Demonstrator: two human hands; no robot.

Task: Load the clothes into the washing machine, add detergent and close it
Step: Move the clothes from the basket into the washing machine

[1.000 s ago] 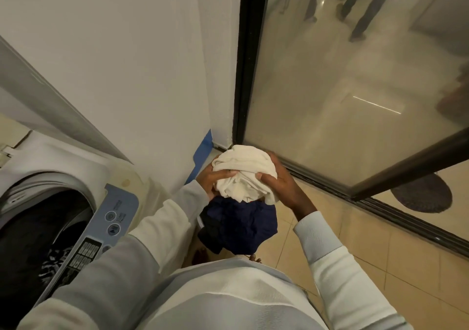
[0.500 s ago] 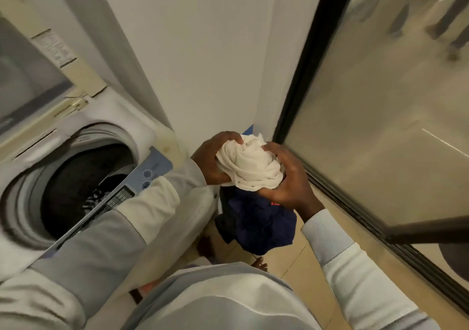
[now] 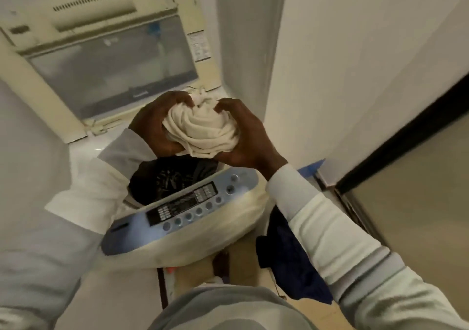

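Note:
A bunched cream-white cloth (image 3: 203, 129) is gripped between my left hand (image 3: 154, 126) and my right hand (image 3: 243, 139), held just above the open drum (image 3: 172, 180) of a top-loading washing machine. Dark patterned clothing lies inside the drum. The machine's lid (image 3: 106, 58) stands raised at the back. Its blue control panel (image 3: 182, 210) faces me at the front edge. A dark navy garment (image 3: 286, 256) is lower right beside the machine, partly hidden by my right sleeve.
White walls close in on both sides of the machine. A black-framed glass door (image 3: 416, 192) stands at the right. Tan floor tiles (image 3: 243, 261) show below the machine's front.
Both hands carried the white cloth leftward from beside the glass door to above the drum. The navy garment, earlier right under the hands, now sits low beside the machine.

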